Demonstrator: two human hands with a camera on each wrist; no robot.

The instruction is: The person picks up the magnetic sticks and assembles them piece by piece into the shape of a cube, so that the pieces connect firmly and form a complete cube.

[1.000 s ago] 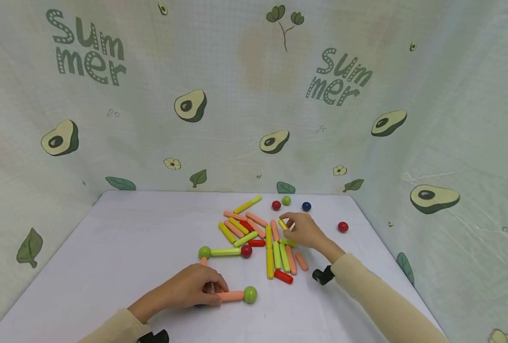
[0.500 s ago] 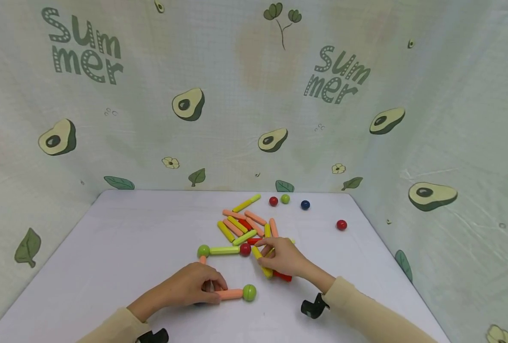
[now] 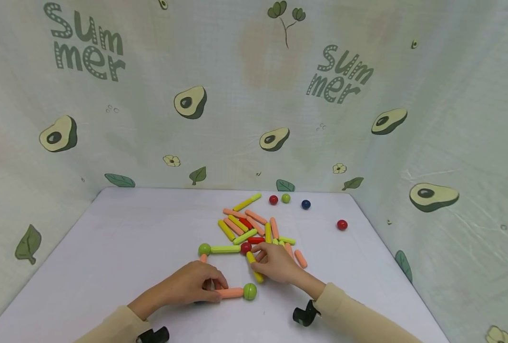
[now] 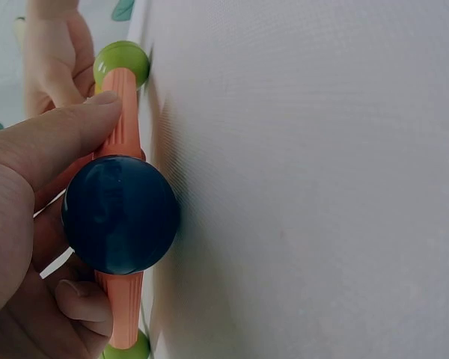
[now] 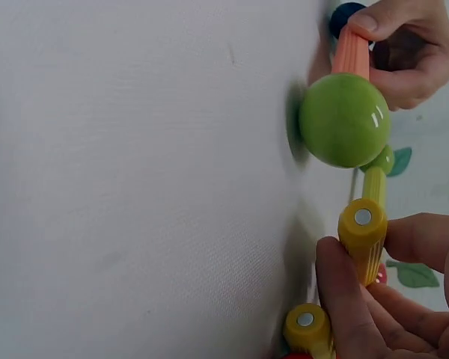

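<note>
My left hand (image 3: 192, 286) pinches an orange stick (image 3: 231, 293) between thumb and fingers; a green ball (image 3: 249, 291) is on its right end. A dark blue ball (image 4: 121, 215) joins that stick to another orange one (image 4: 125, 308) in the left wrist view. In my right hand (image 3: 278, 263) is a yellow stick (image 3: 254, 267), its far end at the red ball (image 3: 246, 247); whether they touch I cannot tell. A light green stick (image 3: 225, 249) links the red ball to another green ball (image 3: 204, 249). The yellow stick's metal-tipped end (image 5: 363, 217) faces the right wrist camera.
Behind my right hand lies a loose group of orange, yellow, green and red sticks (image 3: 256, 216). Farther back are a red ball (image 3: 273, 200), a green ball (image 3: 286, 198) and a blue ball (image 3: 306, 204). Another red ball (image 3: 341, 225) lies to the right.
My right hand has moved left and nearer from the stick group, bringing a yellow stick beside the red ball. My left hand has stayed in place on the orange stick.
</note>
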